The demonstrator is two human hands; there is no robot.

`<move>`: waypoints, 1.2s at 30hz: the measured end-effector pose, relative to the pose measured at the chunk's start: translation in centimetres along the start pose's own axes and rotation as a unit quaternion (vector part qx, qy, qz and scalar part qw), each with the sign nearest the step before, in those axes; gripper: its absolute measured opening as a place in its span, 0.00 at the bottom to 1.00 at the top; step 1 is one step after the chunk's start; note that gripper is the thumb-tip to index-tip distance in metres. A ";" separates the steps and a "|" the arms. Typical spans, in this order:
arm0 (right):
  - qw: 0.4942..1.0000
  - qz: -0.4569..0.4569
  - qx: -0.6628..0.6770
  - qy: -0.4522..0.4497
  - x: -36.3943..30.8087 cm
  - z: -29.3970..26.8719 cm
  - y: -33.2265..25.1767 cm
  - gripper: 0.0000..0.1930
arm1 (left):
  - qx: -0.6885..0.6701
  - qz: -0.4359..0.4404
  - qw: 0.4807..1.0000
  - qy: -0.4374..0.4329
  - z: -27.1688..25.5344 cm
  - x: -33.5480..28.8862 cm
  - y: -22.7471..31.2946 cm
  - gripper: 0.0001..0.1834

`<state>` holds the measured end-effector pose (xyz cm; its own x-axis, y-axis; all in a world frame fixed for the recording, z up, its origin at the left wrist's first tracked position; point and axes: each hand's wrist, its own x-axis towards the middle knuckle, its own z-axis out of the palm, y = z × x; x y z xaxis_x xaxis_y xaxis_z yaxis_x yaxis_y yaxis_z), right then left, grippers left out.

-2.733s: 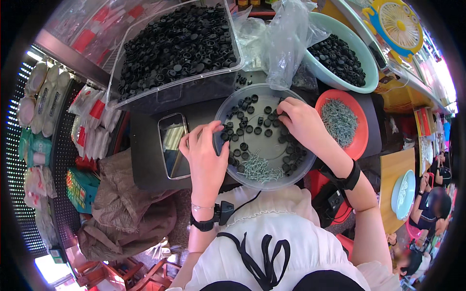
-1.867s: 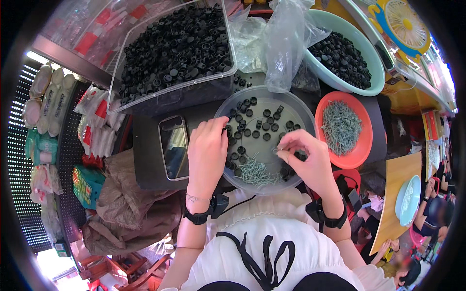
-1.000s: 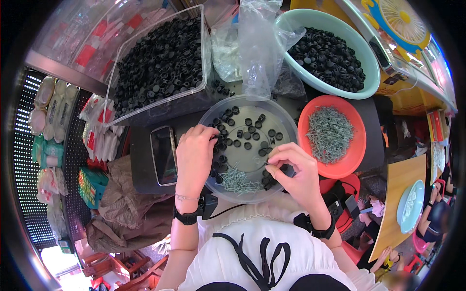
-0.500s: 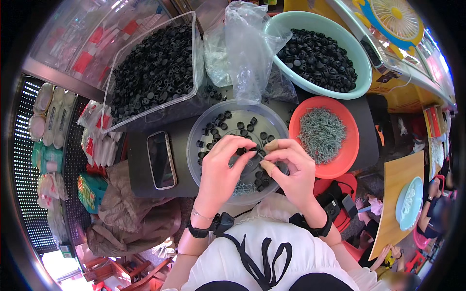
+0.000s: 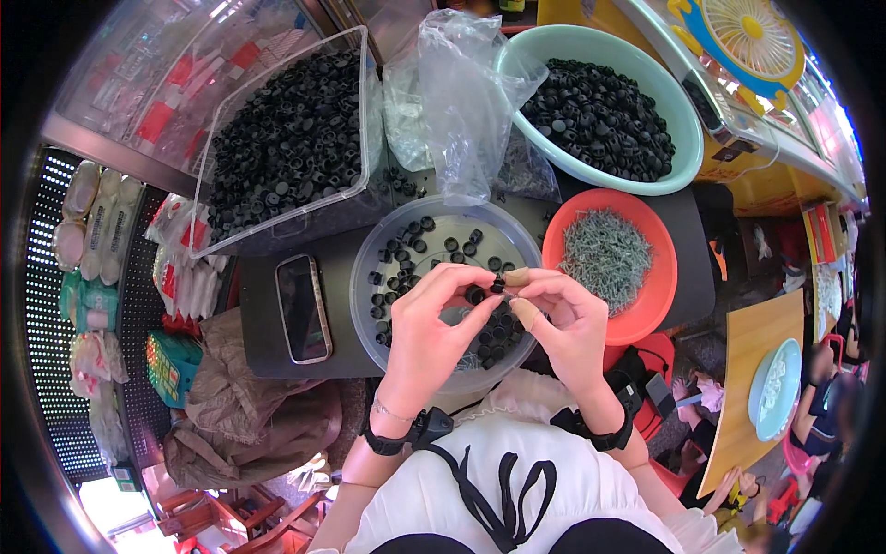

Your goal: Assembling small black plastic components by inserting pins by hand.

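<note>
My left hand [image 5: 438,314] pinches a small black plastic cap [image 5: 475,295] over a round clear tub [image 5: 362,323]. Fingertips of my right hand [image 5: 558,309], some wrapped in tan tape, meet it and close on another small black part [image 5: 498,284]. A thin piece, perhaps a screw, seems to lie between the right fingers, too small to make out. Loose black caps [image 5: 400,257] are scattered in the tub, with more below my hands. Right of the tub, an orange-red bowl [image 5: 666,268] holds a heap of silvery screws [image 5: 606,258].
A clear rectangular bin [image 5: 277,238] full of black parts stands at the back left. Behind the tub are plastic bags [image 5: 466,111] and a mint-green basin [image 5: 688,157] of black parts. A phone [image 5: 304,309] lies left of the tub. People sit by a wooden table [image 5: 738,369] at right.
Both hands have shifted slightly, the right a little to the right. The black parts at the fingertips now show more clearly. The whole view has moved slightly.
</note>
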<state>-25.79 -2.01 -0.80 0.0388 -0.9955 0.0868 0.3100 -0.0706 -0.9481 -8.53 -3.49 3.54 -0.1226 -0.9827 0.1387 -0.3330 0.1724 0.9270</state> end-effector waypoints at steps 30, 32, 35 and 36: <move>0.990 -0.036 -0.139 0.015 1.0 1.3 -0.5 0.07 | 0.004 0.022 1.000 0.019 -0.2 -0.4 -0.1 0.16; 0.992 -0.020 -0.128 -0.005 1.3 1.4 -0.5 0.07 | 0.035 0.026 0.999 0.020 -0.5 -0.8 0.0 0.15; 0.993 0.001 -0.107 -0.047 1.8 1.5 -0.5 0.06 | 0.018 0.018 0.999 0.031 -1.0 -1.2 -0.3 0.15; 0.995 0.027 -0.079 -0.058 2.0 1.5 -0.3 0.08 | 0.020 0.015 0.999 0.038 -1.2 -1.4 -0.3 0.15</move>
<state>-24.41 -3.86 0.06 0.1644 -0.9845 0.0606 0.1512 -0.0356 -0.9879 -7.14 -2.26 3.47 -0.0627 -0.9792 0.1929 -0.3675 0.2024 0.9077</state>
